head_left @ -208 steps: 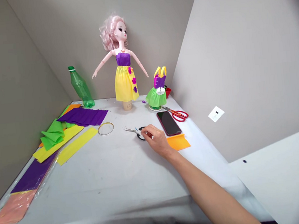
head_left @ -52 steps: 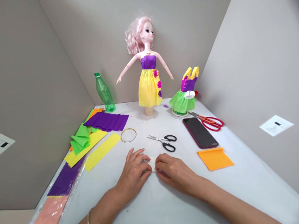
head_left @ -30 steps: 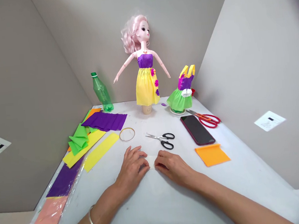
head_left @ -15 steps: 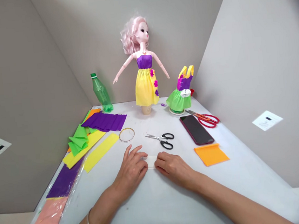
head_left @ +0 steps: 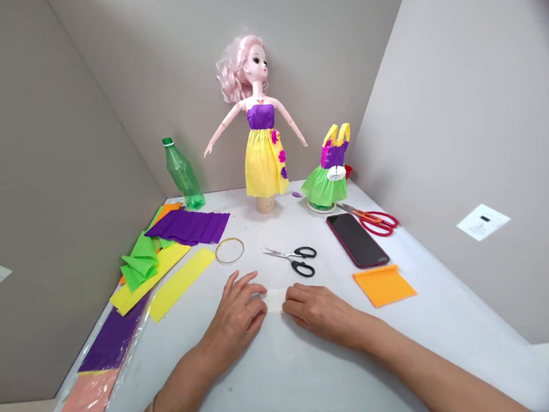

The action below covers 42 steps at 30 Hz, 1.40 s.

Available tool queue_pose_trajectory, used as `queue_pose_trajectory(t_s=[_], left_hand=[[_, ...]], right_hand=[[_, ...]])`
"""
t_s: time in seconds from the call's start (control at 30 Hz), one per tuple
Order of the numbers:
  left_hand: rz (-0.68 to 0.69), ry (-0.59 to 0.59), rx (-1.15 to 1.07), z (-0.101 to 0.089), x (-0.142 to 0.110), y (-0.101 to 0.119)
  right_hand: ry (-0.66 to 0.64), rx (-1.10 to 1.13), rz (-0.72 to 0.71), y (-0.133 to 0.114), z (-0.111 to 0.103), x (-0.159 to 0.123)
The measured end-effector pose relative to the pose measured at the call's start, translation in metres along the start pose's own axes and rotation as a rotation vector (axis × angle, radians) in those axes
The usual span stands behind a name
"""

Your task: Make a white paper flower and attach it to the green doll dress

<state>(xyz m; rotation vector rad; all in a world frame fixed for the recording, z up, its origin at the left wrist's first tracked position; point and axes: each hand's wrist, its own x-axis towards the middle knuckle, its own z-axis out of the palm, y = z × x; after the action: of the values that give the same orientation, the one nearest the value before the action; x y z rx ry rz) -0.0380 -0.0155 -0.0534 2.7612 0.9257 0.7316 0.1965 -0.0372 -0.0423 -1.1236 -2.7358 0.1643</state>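
Observation:
A short, flat white strip (head_left: 274,301), which looks like paper, lies on the table between my hands. My left hand (head_left: 236,310) has its thumb and index finger on the strip's left end, with the other fingers spread above. Over the right end, my right hand (head_left: 316,309) is closed, its fingertips bent down and pressed together on the strip. Both ends of the strip are hidden under the fingers. Just beyond the hands lie small black-handled scissors (head_left: 304,269), blades pointing left.
Behind stand a doll (head_left: 264,161), a small green-and-purple dress (head_left: 325,185) and a green bottle (head_left: 184,176). Coloured sheets, including a purple one (head_left: 192,228), and a bangle (head_left: 229,251) lie left. At right are a phone (head_left: 358,240), red-handled scissors (head_left: 378,222) and an orange piece (head_left: 385,285).
The whole view has shifted slightly, moving things a little left. Slightly more of the white strip shows between my hands; their grip looks the same.

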Motion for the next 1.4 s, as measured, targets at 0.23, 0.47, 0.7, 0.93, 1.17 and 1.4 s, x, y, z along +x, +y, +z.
queue_pose_trajectory(t_s=[0.23,0.47,0.7,0.93,1.17,1.4], left_hand=[[0.016,-0.029,-0.023,-0.001,0.0,-0.002],[0.024,-0.045,-0.008,-0.003,0.001,-0.003],[-0.066,-0.064,-0.054,-0.003,0.002,0.0],[-0.166,-0.026,-0.094,0.013,0.005,0.003],[-0.22,-0.039,-0.156,0.013,0.0,-0.004],[-0.197,-0.077,-0.207,0.004,-0.002,-0.012]], right_hand=[[-0.032,0.018,0.006,0.0,-0.004,0.001],[-0.034,0.08,0.057,-0.004,-0.015,0.002],[0.03,0.088,0.262,-0.012,0.0,0.012],[0.056,0.095,0.388,-0.02,0.006,0.021],[0.069,0.151,0.389,-0.021,0.007,0.017],[0.1,0.26,0.397,-0.012,0.006,0.004]])
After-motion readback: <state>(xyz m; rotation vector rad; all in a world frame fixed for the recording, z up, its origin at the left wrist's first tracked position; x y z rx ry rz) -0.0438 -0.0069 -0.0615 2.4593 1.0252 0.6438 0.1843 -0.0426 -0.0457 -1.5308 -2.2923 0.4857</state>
